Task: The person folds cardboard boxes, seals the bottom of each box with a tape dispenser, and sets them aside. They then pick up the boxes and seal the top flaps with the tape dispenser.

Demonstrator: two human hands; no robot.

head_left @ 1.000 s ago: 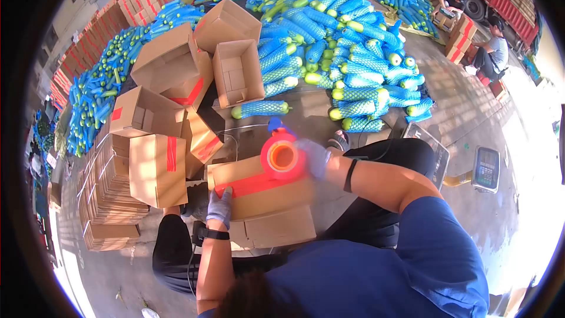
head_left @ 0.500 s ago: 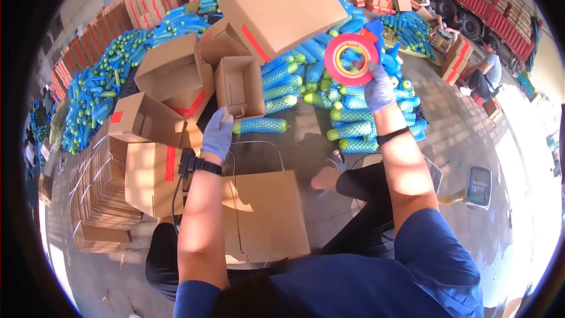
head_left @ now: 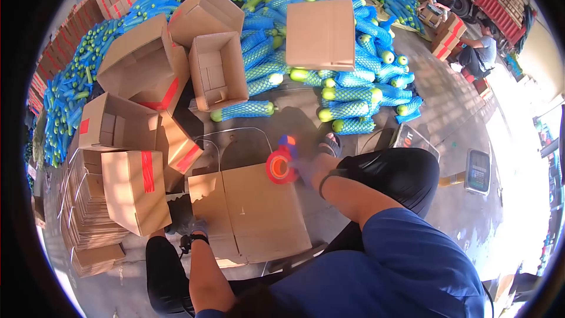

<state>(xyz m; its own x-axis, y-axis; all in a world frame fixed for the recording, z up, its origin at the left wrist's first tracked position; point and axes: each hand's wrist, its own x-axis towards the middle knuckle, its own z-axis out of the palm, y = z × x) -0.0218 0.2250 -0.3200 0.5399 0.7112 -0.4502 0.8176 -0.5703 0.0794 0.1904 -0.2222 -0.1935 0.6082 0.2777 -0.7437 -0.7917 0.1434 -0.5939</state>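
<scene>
My right hand [head_left: 305,168], gloved and blurred by motion, grips a tape dispenser [head_left: 281,165] with a red roll and a blue end. It hangs over the upper right part of a flat, folded cardboard box [head_left: 268,215] in front of my lap. My left hand [head_left: 199,225], also gloved, is low at that box's left edge, its fingers mostly hidden. Farther out, a closed cardboard box [head_left: 321,34] overlaps the pile of long green vegetables in blue mesh sleeves [head_left: 350,94].
Open cardboard boxes [head_left: 219,73] stand to the left, beside a stack of flattened cartons [head_left: 88,200]. A device with a display [head_left: 478,171] is at my right. One person [head_left: 479,53] sits by boxes at the far right, near a red truck [head_left: 500,0].
The closed box has moved away over the vegetable pile. My left hand has dropped to the folded box's left edge. My right hand has lowered the tape dispenser toward the folded box.
</scene>
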